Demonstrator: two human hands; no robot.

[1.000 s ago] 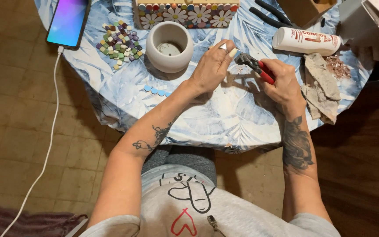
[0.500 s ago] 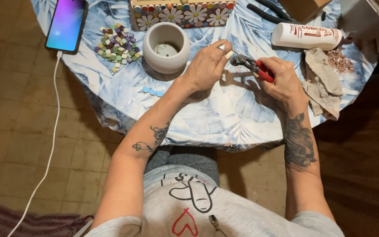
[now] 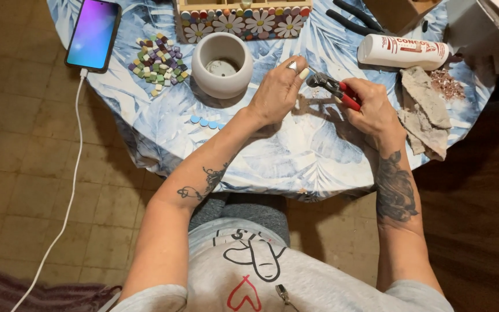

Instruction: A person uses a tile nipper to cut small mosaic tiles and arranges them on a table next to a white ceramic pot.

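While the right hand (image 3: 371, 107) squeezes the red-handled nippers (image 3: 333, 88), the left hand (image 3: 278, 89) pinches something too small to identify at their jaws, just right of the white ceramic pot (image 3: 222, 63). Judging by this, a steady, shallow bite low over the tablecloth (image 3: 295, 156) would contain chips.

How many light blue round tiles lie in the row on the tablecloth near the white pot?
4 light blue round tiles, side by side in a short row on the tablecloth, just below the white pot and left of the left forearm. More could be hidden under that arm.
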